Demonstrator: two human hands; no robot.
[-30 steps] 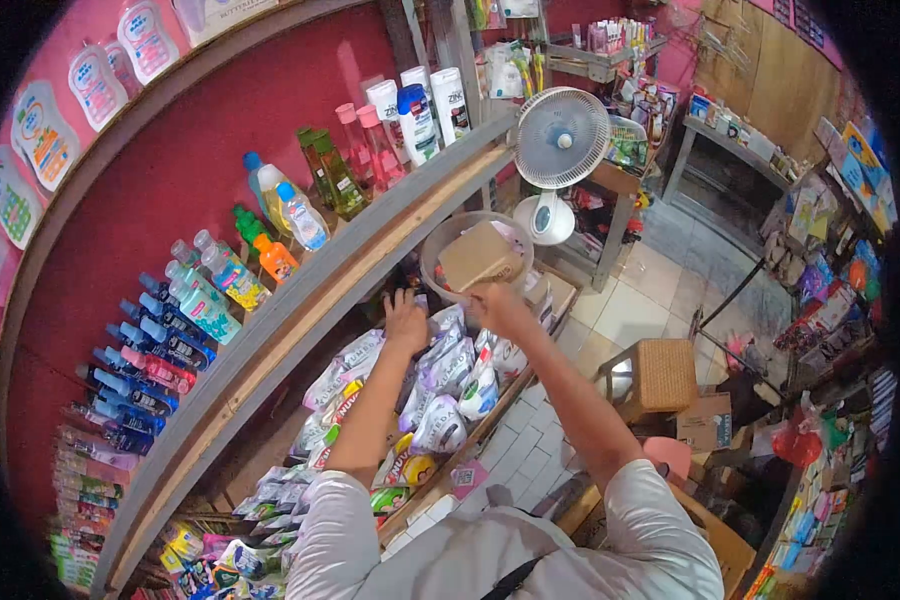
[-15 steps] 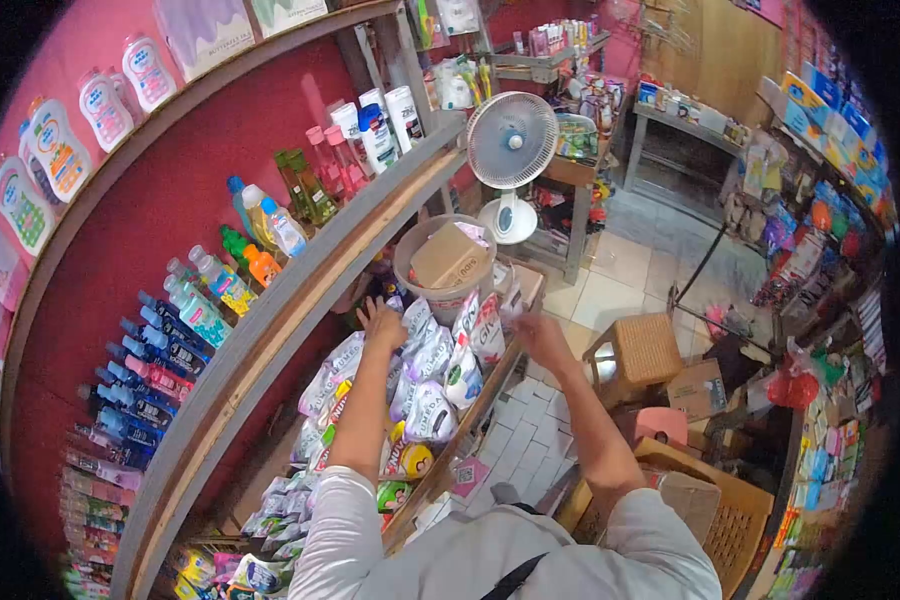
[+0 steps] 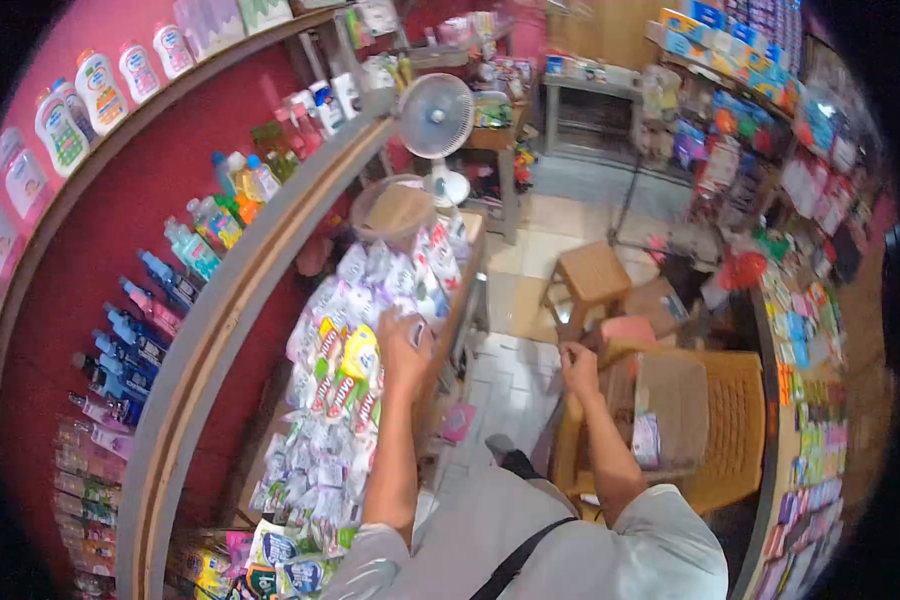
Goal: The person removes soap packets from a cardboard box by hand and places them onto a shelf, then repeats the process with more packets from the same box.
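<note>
Lining the red wall [image 3: 120, 230], shelves [image 3: 230, 300] carry bottles [image 3: 185, 250].

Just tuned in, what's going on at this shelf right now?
A person stands in a small shop beside a low shelf packed with refill pouches. The left hand is over those pouches and seems to grip a small whitish packet, though blur hides the details. The right hand is off the shelf, loosely closed near an open cardboard box that rests on a tan plastic chair. It looks empty, but that is hard to tell.
</note>
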